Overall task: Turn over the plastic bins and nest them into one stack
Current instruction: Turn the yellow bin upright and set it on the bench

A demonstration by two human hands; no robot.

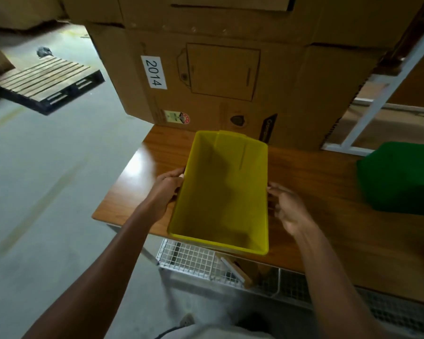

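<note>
A yellow plastic bin stands open side up on the wooden table, its near end jutting past the table's front edge. My left hand grips its left rim, fingers curled over the edge. At the bin's right rim, my right hand has its fingertips by the wall with fingers spread; contact is unclear. A green plastic bin lies bottom up on the table at the right, partly cut off by the frame.
Large cardboard boxes stand at the table's back edge right behind the yellow bin. A white metal rack rises at the right. Wire mesh baskets sit under the table. A wooden pallet lies on the grey floor at the left.
</note>
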